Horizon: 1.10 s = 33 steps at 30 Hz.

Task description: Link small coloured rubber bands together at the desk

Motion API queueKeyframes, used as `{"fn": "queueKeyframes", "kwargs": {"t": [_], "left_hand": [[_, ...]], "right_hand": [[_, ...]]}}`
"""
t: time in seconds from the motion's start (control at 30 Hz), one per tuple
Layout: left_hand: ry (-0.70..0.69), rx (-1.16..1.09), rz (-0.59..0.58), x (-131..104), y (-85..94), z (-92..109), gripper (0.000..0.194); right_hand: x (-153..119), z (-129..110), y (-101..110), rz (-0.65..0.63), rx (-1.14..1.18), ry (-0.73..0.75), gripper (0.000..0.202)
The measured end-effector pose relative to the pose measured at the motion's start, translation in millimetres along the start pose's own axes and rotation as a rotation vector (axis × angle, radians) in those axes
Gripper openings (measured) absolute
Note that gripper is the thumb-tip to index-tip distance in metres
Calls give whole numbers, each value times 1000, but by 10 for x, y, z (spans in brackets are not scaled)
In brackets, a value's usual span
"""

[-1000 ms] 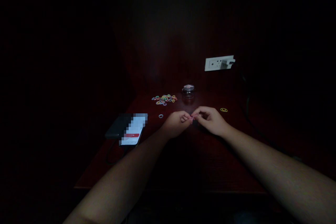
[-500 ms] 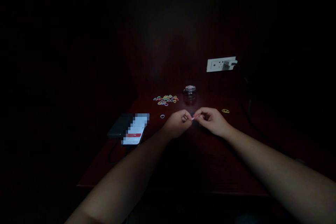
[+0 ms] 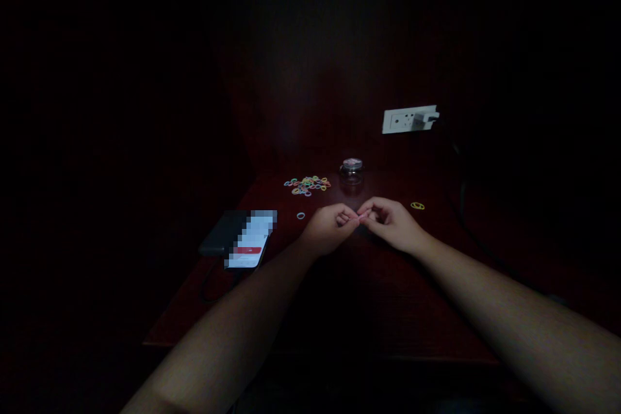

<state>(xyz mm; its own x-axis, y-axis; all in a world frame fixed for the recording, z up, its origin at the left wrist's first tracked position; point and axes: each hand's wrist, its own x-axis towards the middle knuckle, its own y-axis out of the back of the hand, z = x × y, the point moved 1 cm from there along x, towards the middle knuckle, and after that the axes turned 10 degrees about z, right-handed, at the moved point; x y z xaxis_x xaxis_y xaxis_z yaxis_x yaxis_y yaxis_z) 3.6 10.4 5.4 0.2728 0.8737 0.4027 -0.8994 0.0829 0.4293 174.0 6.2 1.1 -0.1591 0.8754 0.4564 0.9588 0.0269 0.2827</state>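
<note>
Over the middle of the dark red table [image 3: 349,310], my left hand [image 3: 330,228] and my right hand [image 3: 394,223] meet fingertip to fingertip. Both are closed in a pinch on a small pink rubber band [image 3: 362,217], mostly covered by the fingers. A single pale blue rubber band [image 3: 301,215] lies left of my left hand. Farther back is a loose pile of several coloured rubber bands [image 3: 308,185]. To the right of my right hand lie yellow rubber bands [image 3: 418,206].
A small clear jar [image 3: 352,171] with a lid stands behind my hands. A lit phone [image 3: 252,239] leans against a dark flat box-like object [image 3: 218,233] at the left. On the back wall, a socket [image 3: 407,119] holds a plug, its dark cable [image 3: 460,197] running down the right.
My fingertips have drawn closer together and now touch, so less of the pink rubber band shows. Everything else on the table lies as before.
</note>
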Motion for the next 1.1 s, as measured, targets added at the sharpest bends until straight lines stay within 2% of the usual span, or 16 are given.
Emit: {"fn": "queueKeyframes", "kwargs": {"t": [0.23, 0.53, 0.83, 1.1], "left_hand": [[-6, 34, 34, 5, 5, 4, 21], [-29, 28, 40, 18, 10, -30, 19], [-2, 36, 57, 15, 37, 28, 16], [-33, -11, -40, 4, 21, 3, 17]], "right_hand": [[7, 15, 2, -10, -20, -17, 16], [13, 17, 19, 7, -53, 31, 18], [-4, 25, 22, 31, -62, 4, 20], [22, 28, 23, 43, -47, -18, 19]]}}
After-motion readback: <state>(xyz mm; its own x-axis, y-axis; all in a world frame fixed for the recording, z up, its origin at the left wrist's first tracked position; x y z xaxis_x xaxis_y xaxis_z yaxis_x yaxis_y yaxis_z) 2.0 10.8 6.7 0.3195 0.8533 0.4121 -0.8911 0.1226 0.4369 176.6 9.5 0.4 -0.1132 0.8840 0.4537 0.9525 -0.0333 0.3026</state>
